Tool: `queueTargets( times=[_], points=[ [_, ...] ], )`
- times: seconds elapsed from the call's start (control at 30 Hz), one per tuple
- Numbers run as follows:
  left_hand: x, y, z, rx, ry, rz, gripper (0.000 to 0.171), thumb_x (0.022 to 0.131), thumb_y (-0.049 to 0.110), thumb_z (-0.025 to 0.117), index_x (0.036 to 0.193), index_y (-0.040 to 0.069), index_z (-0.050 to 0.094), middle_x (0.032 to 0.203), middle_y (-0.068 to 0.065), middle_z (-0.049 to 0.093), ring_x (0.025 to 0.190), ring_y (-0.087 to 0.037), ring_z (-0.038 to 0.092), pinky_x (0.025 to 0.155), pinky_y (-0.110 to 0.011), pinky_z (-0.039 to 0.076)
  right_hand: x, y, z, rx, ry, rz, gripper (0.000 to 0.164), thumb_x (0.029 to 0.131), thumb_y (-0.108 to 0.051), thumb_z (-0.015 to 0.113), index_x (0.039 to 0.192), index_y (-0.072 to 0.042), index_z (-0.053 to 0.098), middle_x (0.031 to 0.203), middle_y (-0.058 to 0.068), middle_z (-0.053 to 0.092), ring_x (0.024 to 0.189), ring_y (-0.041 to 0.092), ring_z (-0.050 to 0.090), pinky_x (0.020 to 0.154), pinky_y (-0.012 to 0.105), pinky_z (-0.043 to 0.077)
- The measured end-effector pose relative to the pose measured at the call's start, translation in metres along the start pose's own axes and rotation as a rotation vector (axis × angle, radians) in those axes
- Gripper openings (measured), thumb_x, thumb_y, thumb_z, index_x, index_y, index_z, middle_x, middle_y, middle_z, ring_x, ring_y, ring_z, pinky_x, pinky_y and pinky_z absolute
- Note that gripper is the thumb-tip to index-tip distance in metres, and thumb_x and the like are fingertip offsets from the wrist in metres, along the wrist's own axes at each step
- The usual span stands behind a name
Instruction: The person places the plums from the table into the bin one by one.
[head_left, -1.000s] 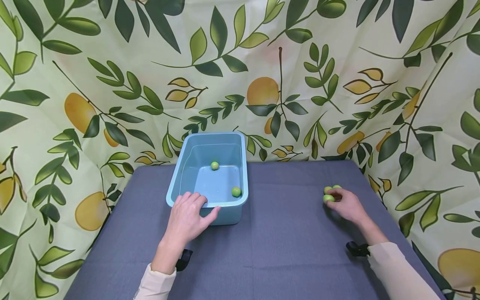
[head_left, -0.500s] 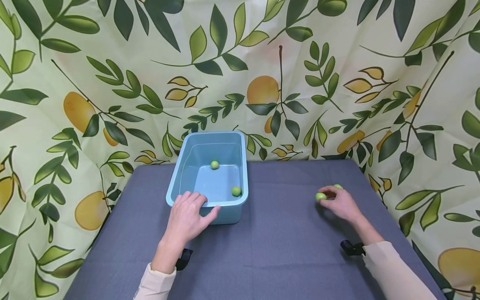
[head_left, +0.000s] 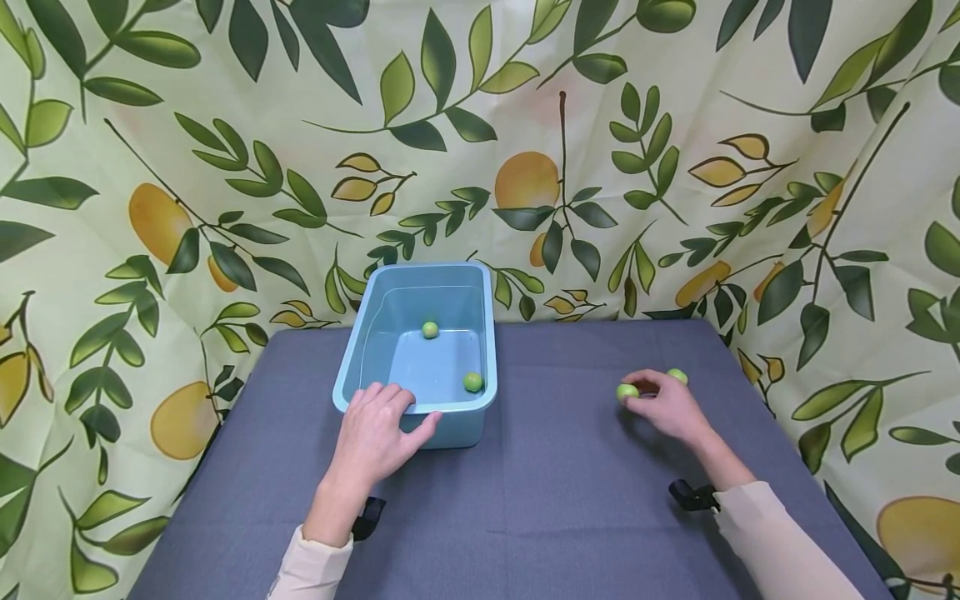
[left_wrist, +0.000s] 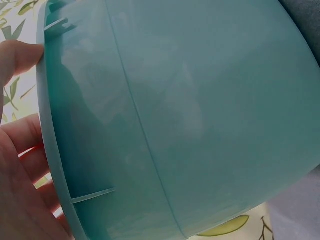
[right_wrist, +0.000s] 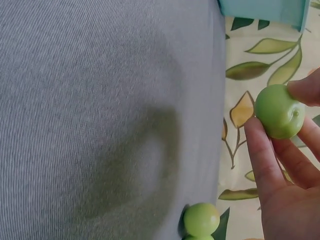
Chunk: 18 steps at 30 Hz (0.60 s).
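My right hand (head_left: 670, 407) pinches a small green plum (right_wrist: 280, 112) between thumb and fingertips, raised above the table at the right; its shadow falls on the cloth below. In the head view the plum (head_left: 627, 392) shows at the fingertips. Behind that hand lies another green plum (head_left: 677, 376); the right wrist view shows a plum (right_wrist: 201, 219) with part of a second one at the bottom edge. My left hand (head_left: 378, 429) grips the near rim of a light blue plastic tub (head_left: 489, 333), fingers over the edge. Inside the tub sit two green plums, one far (head_left: 430, 330), one near (head_left: 472, 382).
A dark blue-grey cloth (head_left: 555, 500) covers the table. A fabric backdrop (head_left: 465, 175) printed with leaves and yellow fruit rises behind the table and along both sides. The tub stands left of centre towards the far edge.
My right hand has moved left with the pinched plum, away from the other plums at the right. The left hand and the tub stay where they were.
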<state>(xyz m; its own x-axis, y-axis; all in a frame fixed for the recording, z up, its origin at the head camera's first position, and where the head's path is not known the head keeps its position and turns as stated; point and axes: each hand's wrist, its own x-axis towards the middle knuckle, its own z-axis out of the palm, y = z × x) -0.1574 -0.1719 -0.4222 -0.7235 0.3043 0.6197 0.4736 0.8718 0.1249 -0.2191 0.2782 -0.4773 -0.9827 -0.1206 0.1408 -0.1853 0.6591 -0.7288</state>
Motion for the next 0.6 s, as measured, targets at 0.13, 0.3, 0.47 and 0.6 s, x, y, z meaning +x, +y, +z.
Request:
queueTargets(
  times=[0.13, 0.3, 0.47, 0.6],
  points=[
    [0.0, 0.0, 0.0, 0.001, 0.002, 0.002, 0.035, 0.079, 0.041, 0.08, 0.079, 0.007, 0.069, 0.077, -0.002, 0.064, 0.07, -0.024, 0.053, 0.064, -0.036, 0.039, 0.001, -0.004, 0.003, 0.022, -0.01, -0.006, 0.028, 0.089, -0.011, 0.073, 0.114, 0.0, 0.07, 0.107, 0.015, 0.071, 0.099, 0.029, 0.067, 0.079, 0.029, 0.051],
    [0.0, 0.0, 0.0, 0.006, 0.003, 0.002, 0.035, 0.079, 0.04, 0.08, 0.079, 0.007, 0.069, 0.076, -0.002, 0.064, 0.07, -0.024, 0.053, 0.064, -0.036, 0.039, 0.002, -0.009, 0.006, 0.054, -0.029, -0.022, 0.028, 0.089, -0.009, 0.071, 0.115, 0.001, 0.069, 0.107, 0.016, 0.07, 0.098, 0.029, 0.068, 0.08, 0.026, 0.052],
    [0.0, 0.001, -0.001, 0.002, -0.004, -0.001, 0.035, 0.079, 0.04, 0.079, 0.08, 0.007, 0.069, 0.077, -0.002, 0.064, 0.071, -0.024, 0.053, 0.064, -0.035, 0.038, 0.002, -0.016, 0.009, 0.09, -0.035, -0.025, 0.028, 0.089, -0.006, 0.071, 0.115, 0.001, 0.069, 0.107, 0.016, 0.07, 0.097, 0.029, 0.069, 0.08, 0.024, 0.053],
    [0.0, 0.001, -0.001, 0.001, -0.009, -0.004, 0.035, 0.079, 0.041, 0.079, 0.08, 0.007, 0.069, 0.076, -0.002, 0.063, 0.07, -0.024, 0.052, 0.064, -0.035, 0.038, 0.001, -0.02, 0.013, 0.108, -0.038, -0.035, 0.028, 0.088, -0.004, 0.071, 0.115, 0.001, 0.069, 0.107, 0.016, 0.07, 0.097, 0.027, 0.069, 0.081, 0.023, 0.053]
  ],
)
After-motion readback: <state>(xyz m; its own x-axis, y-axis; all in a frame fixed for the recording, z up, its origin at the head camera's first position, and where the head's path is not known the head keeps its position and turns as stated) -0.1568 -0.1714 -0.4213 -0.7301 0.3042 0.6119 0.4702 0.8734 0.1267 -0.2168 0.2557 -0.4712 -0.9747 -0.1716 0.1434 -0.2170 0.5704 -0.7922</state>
